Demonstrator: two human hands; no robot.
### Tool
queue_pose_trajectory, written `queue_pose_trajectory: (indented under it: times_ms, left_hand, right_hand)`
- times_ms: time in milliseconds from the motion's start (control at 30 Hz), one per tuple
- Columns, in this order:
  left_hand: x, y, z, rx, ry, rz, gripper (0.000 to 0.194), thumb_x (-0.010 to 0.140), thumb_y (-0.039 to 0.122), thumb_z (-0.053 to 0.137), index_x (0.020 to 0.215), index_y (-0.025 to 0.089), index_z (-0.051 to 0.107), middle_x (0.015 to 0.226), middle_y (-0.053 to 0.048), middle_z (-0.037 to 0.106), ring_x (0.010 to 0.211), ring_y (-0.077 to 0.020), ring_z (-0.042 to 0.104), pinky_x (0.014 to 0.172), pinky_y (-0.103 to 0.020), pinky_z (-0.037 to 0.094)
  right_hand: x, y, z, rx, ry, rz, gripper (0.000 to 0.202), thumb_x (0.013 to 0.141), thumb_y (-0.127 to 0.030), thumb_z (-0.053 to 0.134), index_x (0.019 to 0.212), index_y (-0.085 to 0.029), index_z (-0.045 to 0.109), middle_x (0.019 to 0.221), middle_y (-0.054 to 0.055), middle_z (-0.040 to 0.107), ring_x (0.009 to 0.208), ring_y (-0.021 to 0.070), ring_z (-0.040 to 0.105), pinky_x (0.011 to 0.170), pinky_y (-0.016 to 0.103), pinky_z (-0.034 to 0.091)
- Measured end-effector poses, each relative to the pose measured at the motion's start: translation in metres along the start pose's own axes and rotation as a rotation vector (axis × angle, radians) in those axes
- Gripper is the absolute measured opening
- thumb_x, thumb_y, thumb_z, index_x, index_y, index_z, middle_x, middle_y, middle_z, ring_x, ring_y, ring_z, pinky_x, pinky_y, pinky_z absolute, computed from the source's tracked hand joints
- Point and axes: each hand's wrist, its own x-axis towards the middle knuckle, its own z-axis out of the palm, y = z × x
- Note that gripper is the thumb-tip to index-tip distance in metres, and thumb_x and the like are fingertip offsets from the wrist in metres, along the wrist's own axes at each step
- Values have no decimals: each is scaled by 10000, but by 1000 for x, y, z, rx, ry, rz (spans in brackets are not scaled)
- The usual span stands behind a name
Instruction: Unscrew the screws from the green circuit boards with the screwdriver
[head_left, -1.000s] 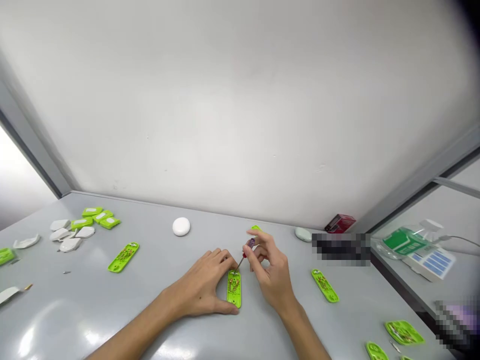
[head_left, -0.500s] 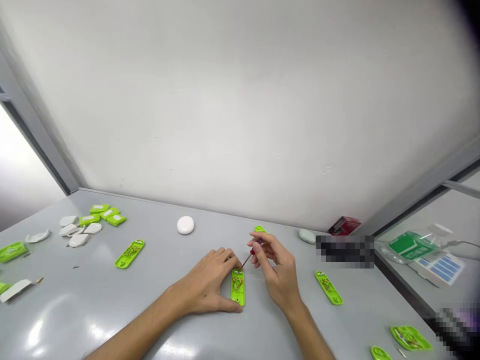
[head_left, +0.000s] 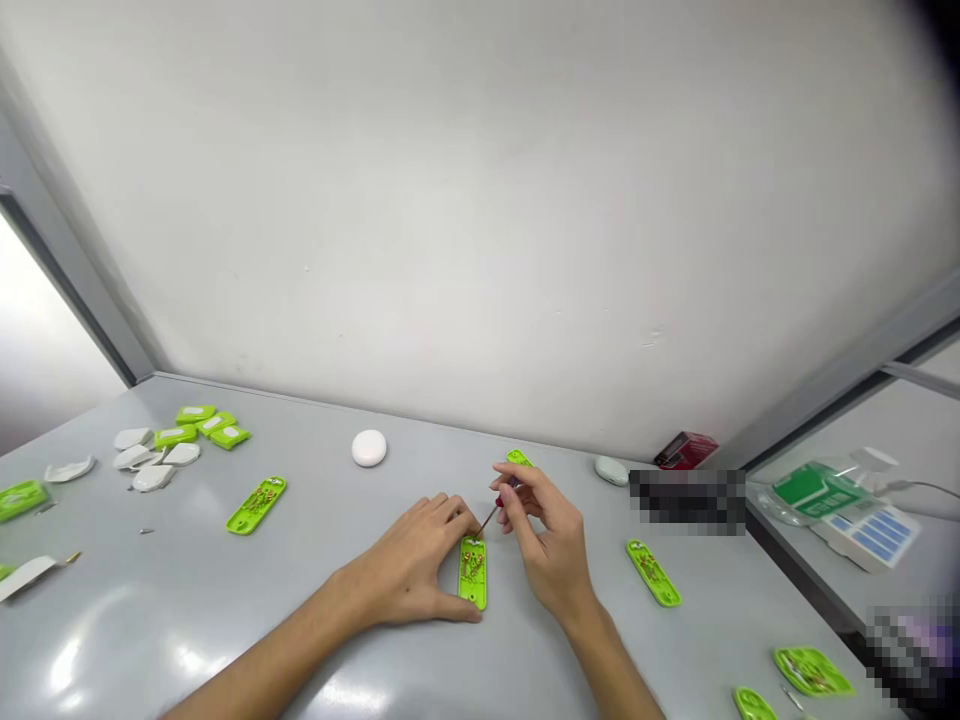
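A long green plastic shell [head_left: 472, 575] with small brass-coloured parts inside lies on the table in front of me. My left hand [head_left: 420, 565] grips it by its two ends, index finger at the far end and thumb at the near end. Between the fingertips of my right hand [head_left: 546, 530] is a thin screwdriver [head_left: 488, 517] with a red part on its handle. Its slanted tip reaches the far end of the shell, close to my left index finger. Most of the handle is hidden by my fingers.
Similar green shells lie at left [head_left: 256, 506] and right [head_left: 653, 573]. White covers [head_left: 154, 477] and green cases [head_left: 196, 413] are piled at the back left. A white round case [head_left: 369, 448] stands near the wall, with a red box [head_left: 686, 450] at the back right.
The whole view has shifted slightly. Both hands keep their hold, and the screwdriver tip stays at the shell's far end.
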Motion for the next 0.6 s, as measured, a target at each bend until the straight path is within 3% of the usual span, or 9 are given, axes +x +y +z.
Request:
queue_pose_trajectory:
  times_ms: [233,433,600]
  left_hand:
    - [-1,-1,1,3,-5,-13,573,704,532,845,1122,233,593,1103,-18,591,988,-192,534,890,-327,435]
    - [-2,4,-4,-37,-19,-43,545,720,513,837,1129,248,592,1155,-12,595,1031,-202,537,910,-340,439]
    - [-1,5,-5,-33,-41,-52,585,708,535,844,1149,241,597,1162,-29,594,1027,-216,536,896,-346,442]
  right_hand:
    - [-1,-3,1,-1,-26,-9,287,1063,-306,538,1332,-230,606,1064,59,711,753,138,673,713,289,606]
    - [2,-9,0,-33,48,-82,130,1012,-287,639,1092,-240,731,945,30,699,780,139,663,674,261,580]
    - [4,-12,-4,65,-25,4,264,1031,-306,613,1257,-294,746,1004,32,730,704,136,652,709,303,594]
